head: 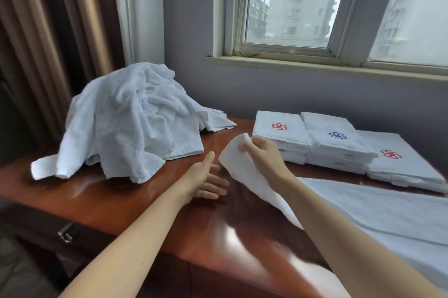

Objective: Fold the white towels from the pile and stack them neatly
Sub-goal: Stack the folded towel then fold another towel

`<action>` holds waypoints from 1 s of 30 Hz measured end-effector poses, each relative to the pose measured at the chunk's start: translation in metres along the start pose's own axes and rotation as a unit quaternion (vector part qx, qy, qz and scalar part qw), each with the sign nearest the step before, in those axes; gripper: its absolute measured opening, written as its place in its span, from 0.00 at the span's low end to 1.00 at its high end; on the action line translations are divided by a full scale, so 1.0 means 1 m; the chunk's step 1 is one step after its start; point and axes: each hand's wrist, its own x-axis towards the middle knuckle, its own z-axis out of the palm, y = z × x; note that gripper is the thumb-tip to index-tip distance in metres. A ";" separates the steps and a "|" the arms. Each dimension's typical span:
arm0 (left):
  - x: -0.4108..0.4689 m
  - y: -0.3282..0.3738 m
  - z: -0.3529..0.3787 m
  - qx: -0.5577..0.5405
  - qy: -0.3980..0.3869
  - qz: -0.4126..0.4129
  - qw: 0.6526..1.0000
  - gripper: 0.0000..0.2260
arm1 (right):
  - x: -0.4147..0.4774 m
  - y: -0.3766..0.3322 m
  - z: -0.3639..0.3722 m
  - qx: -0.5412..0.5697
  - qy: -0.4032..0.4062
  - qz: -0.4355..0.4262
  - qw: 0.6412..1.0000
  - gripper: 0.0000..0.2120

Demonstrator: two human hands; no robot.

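A heap of crumpled white towels (pixel 128 120) sits at the back left of the reddish wooden table (pixel 135 203). My right hand (pixel 263 154) pinches a corner of a white towel (pixel 351 208) and lifts it; the rest of that towel lies spread over the table's right side. My left hand (pixel 206 181) hovers open over the table, fingers straight and thumb up, just left of the lifted corner. Three stacks of folded towels stand by the wall: one with a red flower (pixel 278 132), one with a blue flower (pixel 337 140), one with a red flower (pixel 397 162).
A grey wall and a window sill (pixel 315 65) run behind the table. Brown curtains (pixel 48 43) hang at the left. A drawer handle (pixel 65 233) shows on the table's front left side. Bare wood lies between the heap and the spread towel.
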 end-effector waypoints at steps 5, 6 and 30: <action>0.007 0.023 0.005 -0.067 -0.036 -0.034 0.996 0.25 | -0.011 -0.010 -0.006 0.076 -0.077 -0.009 0.994 0.12; 0.008 0.026 0.004 -0.063 -0.041 -0.042 0.996 0.21 | -0.012 -0.012 -0.007 0.090 -0.084 -0.012 0.992 0.10; 0.025 -0.005 -0.033 0.329 0.124 0.093 0.931 0.26 | 0.009 0.045 0.012 -0.177 -0.076 -0.006 0.981 0.12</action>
